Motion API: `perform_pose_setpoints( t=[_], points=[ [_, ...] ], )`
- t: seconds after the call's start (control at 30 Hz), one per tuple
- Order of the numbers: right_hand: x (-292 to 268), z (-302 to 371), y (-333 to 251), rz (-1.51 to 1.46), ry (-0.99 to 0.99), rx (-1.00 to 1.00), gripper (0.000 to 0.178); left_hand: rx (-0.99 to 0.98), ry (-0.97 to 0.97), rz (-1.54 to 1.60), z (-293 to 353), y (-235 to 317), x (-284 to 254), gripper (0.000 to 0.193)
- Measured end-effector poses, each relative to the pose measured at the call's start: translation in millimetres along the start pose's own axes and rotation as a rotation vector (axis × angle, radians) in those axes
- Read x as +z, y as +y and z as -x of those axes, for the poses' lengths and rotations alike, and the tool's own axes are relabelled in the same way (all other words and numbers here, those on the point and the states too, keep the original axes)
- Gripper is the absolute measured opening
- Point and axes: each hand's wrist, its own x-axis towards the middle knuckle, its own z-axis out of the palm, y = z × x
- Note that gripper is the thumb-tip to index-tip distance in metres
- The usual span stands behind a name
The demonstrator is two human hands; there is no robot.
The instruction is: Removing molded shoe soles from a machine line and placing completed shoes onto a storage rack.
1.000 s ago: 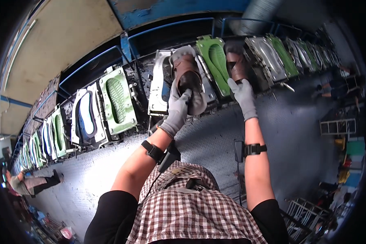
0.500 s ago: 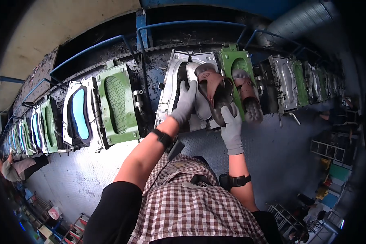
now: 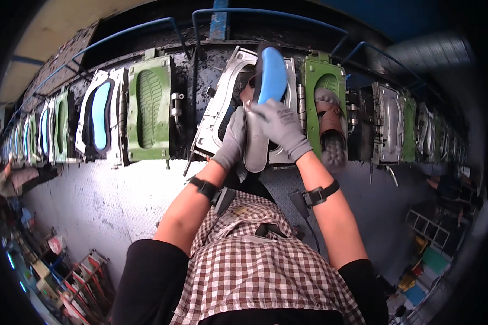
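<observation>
A sandal [image 3: 271,76] with brown straps and a dark-edged blue sole is tipped up, its blue underside showing. My right hand [image 3: 282,127], gloved in grey, is closed on the sandal's near end. Beside it, my gloved left hand [image 3: 232,140] has its fingertips closed at the brown strap, partly hidden. Between both hands a silver foot-shaped last [image 3: 256,146] points toward me, over an open metal mould [image 3: 211,127]. A second brown sandal [image 3: 331,124] lies sole down on the green mould plate [image 3: 309,73] to the right.
Leftward along the bench stand a green mould plate [image 3: 149,108] and a silver mould [image 3: 87,114] with a blue sole piece [image 3: 100,116]. More moulds [image 3: 385,119] continue rightward. Blue rails [image 3: 271,12] run behind. Another person [image 3: 16,181] stands far left; racks [image 3: 428,225] stand right.
The sandal has turned over and moved up and left, so its blue sole now shows. My right hand has gone from the sandal's right side to beside my left hand. The silver last is more exposed.
</observation>
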Motion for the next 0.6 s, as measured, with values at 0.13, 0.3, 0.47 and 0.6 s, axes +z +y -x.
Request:
perform_pose_setpoints(
  t=[0.13, 0.3, 0.47, 0.6],
  points=[
    [15.7, 34.2, -17.3, -0.155, -0.093, -0.066, 0.023, -0.377, 0.155, 0.444, 67.6, -24.3, 3.5, 0.066],
    [48.5, 105.0, -35.4, -0.152, -0.119, -0.134, 0.021, -0.265, 0.367, 0.745, 71.5, -73.7, 2.1, 0.063],
    [27.0, 85.8, -6.9, -0.31, -0.095, -0.022, 0.04, -0.031, 0.242, 0.354, 69.2, -23.5, 4.3, 0.053],
    [30.1, 59.1, 10.3, -0.328, -0.058, 0.302, 0.063, 0.116, 0.271, -0.136, 31.9, 9.4, 14.9, 0.066]
  ],
)
